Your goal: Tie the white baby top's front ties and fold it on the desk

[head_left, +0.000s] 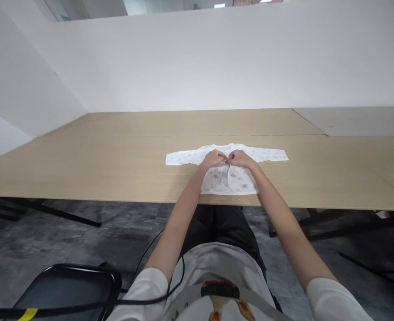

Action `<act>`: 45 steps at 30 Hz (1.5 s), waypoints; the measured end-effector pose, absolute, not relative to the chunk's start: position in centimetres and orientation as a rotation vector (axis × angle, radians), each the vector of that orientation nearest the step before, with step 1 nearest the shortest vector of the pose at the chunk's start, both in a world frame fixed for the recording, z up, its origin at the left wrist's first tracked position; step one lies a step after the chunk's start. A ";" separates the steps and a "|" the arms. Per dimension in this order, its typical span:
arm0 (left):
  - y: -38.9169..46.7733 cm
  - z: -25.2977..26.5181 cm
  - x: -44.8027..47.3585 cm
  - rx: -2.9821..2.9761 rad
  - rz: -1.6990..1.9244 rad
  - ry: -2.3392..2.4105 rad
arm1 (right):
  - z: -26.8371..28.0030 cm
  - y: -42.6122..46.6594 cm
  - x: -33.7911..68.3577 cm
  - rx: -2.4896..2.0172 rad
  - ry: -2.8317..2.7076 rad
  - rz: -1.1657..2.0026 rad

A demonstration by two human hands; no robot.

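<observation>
1. Nearest to us is our own lap: a pale printed top, dark trousers, and a black cable (pixel 170 285) running across it toward a black chair seat (pixel 69 285) at the lower left.
2. Our bare forearms reach forward over the near edge of the worktop (pixel 116 169).
3. On the worktop, close to that near edge and about midway along it, lies a small white baby shirt (pixel 217 178), spread flat with both sleeves stretched out sideways.
4. Our left hand (pixel 213 158) is curled nearly closed, fingertips pinching the shirt's front opening just below the neckline.
5. Our right hand (pixel 239 158) is curled the same way, pinching the opposite flap; the two hands almost touch.
</observation>
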State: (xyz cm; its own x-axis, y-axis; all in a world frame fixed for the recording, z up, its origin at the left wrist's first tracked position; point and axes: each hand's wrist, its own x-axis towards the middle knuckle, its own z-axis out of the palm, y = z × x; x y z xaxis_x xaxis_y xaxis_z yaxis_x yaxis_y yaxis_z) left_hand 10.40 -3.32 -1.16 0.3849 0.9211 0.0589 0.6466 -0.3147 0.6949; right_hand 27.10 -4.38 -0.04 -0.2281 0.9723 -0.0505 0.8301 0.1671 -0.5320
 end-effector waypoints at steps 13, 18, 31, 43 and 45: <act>-3.1 -1.9 10.7 2.073 0.613 1.328 | 0.9 -4.3 28.4 -1.635 -1.959 1.175; -3.2 -1.6 10.5 1.911 0.676 1.225 | 0.7 -4.2 28.4 -1.574 -1.812 1.264; -3.9 -0.7 10.4 1.822 0.745 1.111 | 1.5 -5.2 27.8 -1.631 -1.870 1.139; -3.6 -1.4 11.0 1.892 0.737 1.341 | -0.3 -4.2 27.1 -1.608 -1.770 1.115; -3.6 -1.4 11.2 1.920 0.721 1.404 | -0.5 -4.0 26.9 -1.643 -1.702 1.134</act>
State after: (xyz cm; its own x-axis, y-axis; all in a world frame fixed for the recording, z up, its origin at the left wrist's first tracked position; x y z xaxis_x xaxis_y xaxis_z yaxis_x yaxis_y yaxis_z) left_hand 11.24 -3.59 -1.35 0.2771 0.9591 0.0572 0.6050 -0.2204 0.7651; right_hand 26.89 -4.02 -0.53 -0.1358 0.9734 -0.1844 0.5454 -0.0819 -0.8342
